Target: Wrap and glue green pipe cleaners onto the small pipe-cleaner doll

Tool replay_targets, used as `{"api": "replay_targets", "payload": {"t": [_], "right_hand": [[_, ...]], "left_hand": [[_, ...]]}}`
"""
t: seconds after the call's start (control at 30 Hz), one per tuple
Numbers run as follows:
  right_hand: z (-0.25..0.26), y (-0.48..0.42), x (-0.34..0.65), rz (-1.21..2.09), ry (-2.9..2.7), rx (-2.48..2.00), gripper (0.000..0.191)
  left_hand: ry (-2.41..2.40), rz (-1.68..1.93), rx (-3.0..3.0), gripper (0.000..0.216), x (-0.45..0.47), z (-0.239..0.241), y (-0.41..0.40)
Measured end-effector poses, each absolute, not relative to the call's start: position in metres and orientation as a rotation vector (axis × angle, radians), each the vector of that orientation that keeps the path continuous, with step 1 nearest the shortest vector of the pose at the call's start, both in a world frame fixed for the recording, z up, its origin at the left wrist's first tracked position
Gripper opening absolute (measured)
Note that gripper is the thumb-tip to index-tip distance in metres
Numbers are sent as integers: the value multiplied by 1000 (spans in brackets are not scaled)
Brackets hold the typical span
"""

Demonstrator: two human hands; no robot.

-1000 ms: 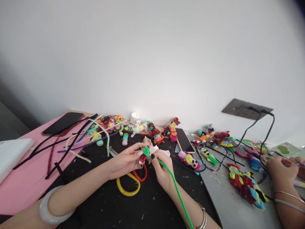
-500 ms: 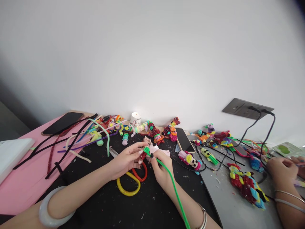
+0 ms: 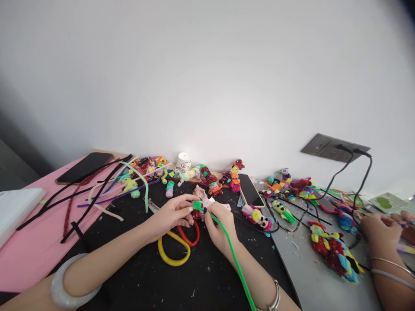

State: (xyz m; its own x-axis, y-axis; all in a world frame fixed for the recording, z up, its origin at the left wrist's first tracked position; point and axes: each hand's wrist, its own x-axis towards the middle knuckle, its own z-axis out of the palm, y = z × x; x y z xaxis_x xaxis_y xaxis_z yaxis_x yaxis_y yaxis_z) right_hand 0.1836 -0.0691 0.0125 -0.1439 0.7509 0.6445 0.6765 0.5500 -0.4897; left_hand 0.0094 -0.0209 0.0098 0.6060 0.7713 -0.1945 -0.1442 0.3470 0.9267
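My left hand [image 3: 170, 217] pinches a small pipe cleaner piece, with red glittery strands [image 3: 196, 214] below a green folded end. My right hand [image 3: 222, 226] grips a green pipe cleaner [image 3: 234, 255] close to that end, with thumb and fingers pressed together. The long tail of the green strand runs down over my right forearm. Fingers hide part of the join. Under my left hand lies a pair of scissors [image 3: 177, 261] with one yellow and one red handle loop, its blades partly covered. Just behind the hands is a pale pinkish fuzzy bundle [image 3: 199, 191].
Loose pipe cleaners [image 3: 94, 196] spread over a pink sheet [image 3: 26, 259] at left, near a phone [image 3: 84, 167]. Several fuzzy figures [image 3: 210, 181] and a paper cup [image 3: 183, 162] line the wall. Another phone [image 3: 251, 190] lies at right. Another person's hands [image 3: 381, 231] work at far right.
The green folded end has turned slightly between my fingers and shows more side-on. Both hands stay almost in place. At far right, the other person's fingers have shifted a little.
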Motion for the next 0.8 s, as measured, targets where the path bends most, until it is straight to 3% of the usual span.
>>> {"api": "replay_targets", "payload": {"t": [0.33,0.8], "right_hand": [[11,-71,182,138,-1873,-1287,26],[9,-69,181,226,-1880,-1222,25]], "left_hand": [[706,709,1183,44,11,9,-24],[688,782,1139,40,12,0,-23]]}}
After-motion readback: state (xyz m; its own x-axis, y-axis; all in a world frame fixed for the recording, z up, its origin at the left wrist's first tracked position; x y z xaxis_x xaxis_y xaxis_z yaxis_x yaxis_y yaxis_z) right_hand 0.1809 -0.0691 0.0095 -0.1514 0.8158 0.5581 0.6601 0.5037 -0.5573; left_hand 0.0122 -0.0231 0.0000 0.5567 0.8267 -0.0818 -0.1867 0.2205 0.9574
